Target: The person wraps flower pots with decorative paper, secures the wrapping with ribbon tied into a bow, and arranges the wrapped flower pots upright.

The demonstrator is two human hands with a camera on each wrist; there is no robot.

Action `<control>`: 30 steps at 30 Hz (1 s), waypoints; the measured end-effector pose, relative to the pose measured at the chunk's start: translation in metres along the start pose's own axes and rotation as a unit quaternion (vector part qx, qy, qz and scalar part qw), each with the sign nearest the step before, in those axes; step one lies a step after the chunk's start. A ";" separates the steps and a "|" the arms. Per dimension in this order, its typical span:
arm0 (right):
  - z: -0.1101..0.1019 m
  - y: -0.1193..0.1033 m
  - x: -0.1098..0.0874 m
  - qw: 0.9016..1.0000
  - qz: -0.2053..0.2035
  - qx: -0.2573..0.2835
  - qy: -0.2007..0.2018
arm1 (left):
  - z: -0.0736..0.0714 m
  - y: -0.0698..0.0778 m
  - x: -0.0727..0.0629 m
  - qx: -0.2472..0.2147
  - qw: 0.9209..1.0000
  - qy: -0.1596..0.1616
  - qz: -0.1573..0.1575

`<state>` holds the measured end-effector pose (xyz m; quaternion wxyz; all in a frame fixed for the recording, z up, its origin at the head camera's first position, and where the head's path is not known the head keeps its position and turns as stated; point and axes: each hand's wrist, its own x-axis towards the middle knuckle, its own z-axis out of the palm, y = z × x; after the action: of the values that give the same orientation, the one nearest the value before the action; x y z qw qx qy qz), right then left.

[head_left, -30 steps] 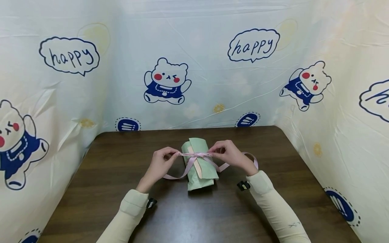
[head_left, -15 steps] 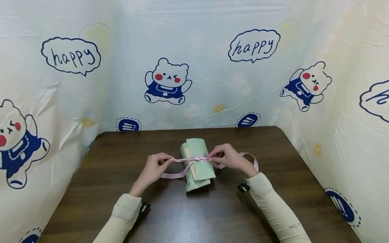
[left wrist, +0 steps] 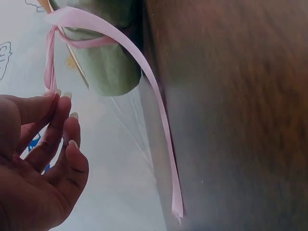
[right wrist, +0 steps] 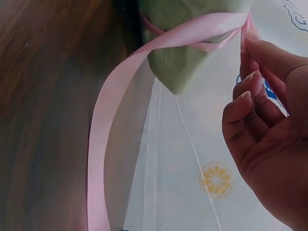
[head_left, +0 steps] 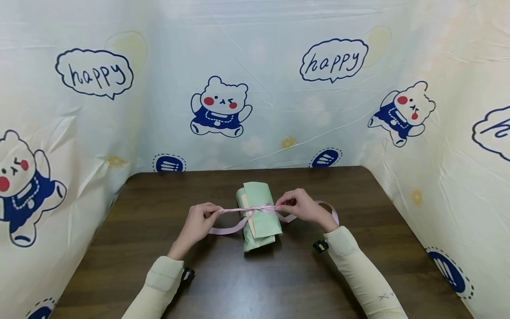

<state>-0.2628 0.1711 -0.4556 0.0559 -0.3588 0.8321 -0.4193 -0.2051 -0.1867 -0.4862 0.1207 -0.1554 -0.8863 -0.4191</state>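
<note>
A package wrapped in pale green paper lies on the table, with a pink ribbon tied across its middle. My left hand pinches a gathered part of the ribbon between thumb and fingertips, left of the package, and that part runs taut to the knot. Close by the package's right side, my right hand pinches another part of the ribbon near the knot. One loose ribbon tail curves down to the table in the left wrist view. The other tail hangs down in the right wrist view.
The dark brown wooden table reaches back to a pale curtain printed with bears and "happy" bubbles. This curtain encloses the back and both sides. A small black device sits at the right wrist, another at the left.
My left hand has moved left and slightly toward me, drawing out its part of the ribbon. The package has shifted slightly left, and the right hand has stayed close to the knot.
</note>
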 end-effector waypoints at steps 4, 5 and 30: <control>-0.003 0.004 -0.001 1.000 0.001 -0.004 -0.006 | 0.000 -0.004 0.000 0.005 1.000 0.000 -0.012; -0.004 0.005 -0.002 1.000 0.003 -0.005 -0.009 | 0.000 -0.005 -0.001 0.009 1.000 -0.001 -0.015; -0.017 0.023 -0.015 0.999 0.018 -0.004 -0.032 | -0.011 -0.010 -0.003 0.097 0.995 -0.031 -0.017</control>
<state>-0.2708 0.2006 -0.4649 0.0882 -0.3573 0.8376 -0.4038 -0.2051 -0.2019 -0.4880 0.1002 -0.1409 -0.9286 -0.3283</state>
